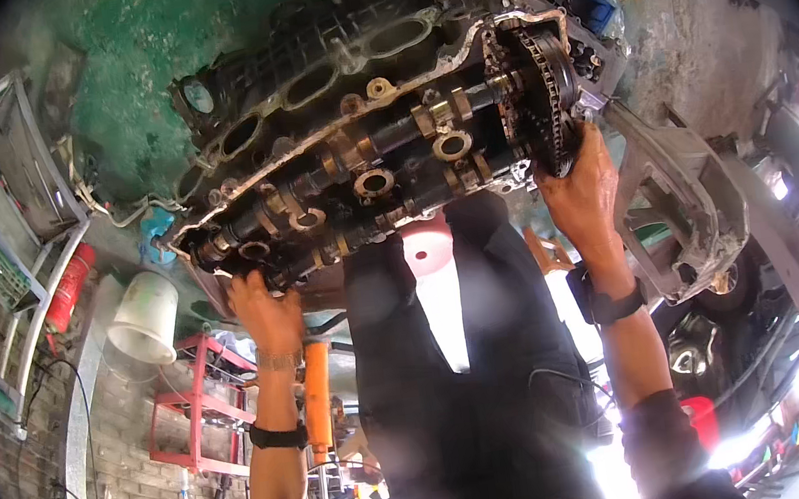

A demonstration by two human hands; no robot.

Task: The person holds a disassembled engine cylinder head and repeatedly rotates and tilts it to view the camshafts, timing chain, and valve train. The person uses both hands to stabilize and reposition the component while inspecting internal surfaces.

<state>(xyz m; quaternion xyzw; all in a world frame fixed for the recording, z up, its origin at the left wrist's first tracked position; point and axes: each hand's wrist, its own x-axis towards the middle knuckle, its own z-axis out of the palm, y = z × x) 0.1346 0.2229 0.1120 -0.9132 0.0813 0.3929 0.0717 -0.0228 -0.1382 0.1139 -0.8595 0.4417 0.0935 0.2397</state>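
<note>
Apparently for balance, a hand sits at each end of the engine (374, 132), which lies before the person's dark trousers (522, 334), over the green floor (126, 124). The left hand (268, 309) is half curled at its near-left corner; the right hand (581, 187) is half curled beside the lower end of the chain (549, 83). Fingertips are partly hidden, so I cannot tell whether either grips firmly. Such wide spacing probably suits a long, heavy part with bared camshafts (397, 135).
</note>
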